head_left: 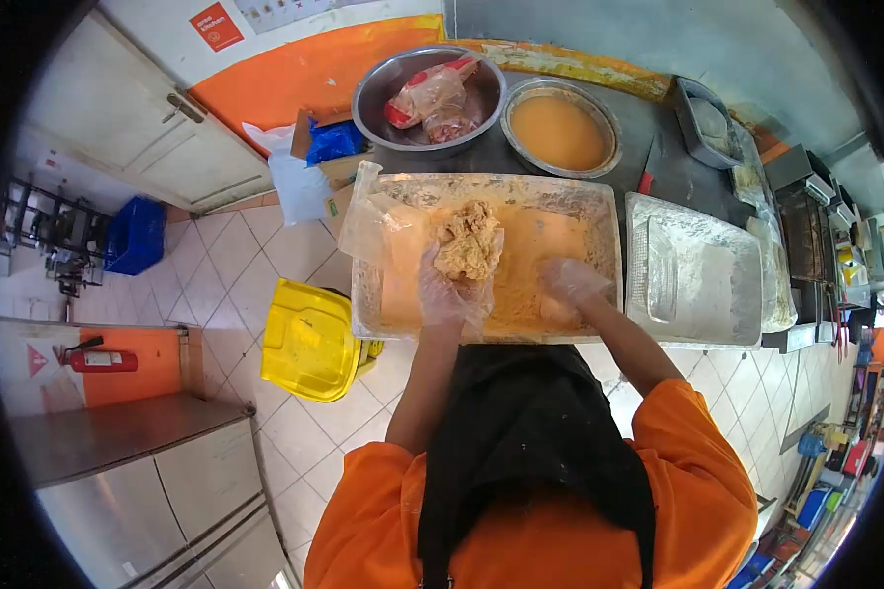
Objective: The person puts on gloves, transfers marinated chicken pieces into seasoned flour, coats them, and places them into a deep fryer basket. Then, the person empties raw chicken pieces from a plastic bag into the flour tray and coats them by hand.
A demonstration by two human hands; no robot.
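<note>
Coated lump (468, 240) sits above orange flour (521, 306) in a wide tray (604, 208), gloved left hand (454, 296) cupped around it, gloved right hand (573, 282) low at the flour, grip impossible to tell, bowl (562, 173) of orange liquid (560, 131) behind.

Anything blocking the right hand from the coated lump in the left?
Nothing separate that I can see. The right hand is in the orange powder in the same tray. Only the left hand, holding the coated lump, covers part of it.
</note>
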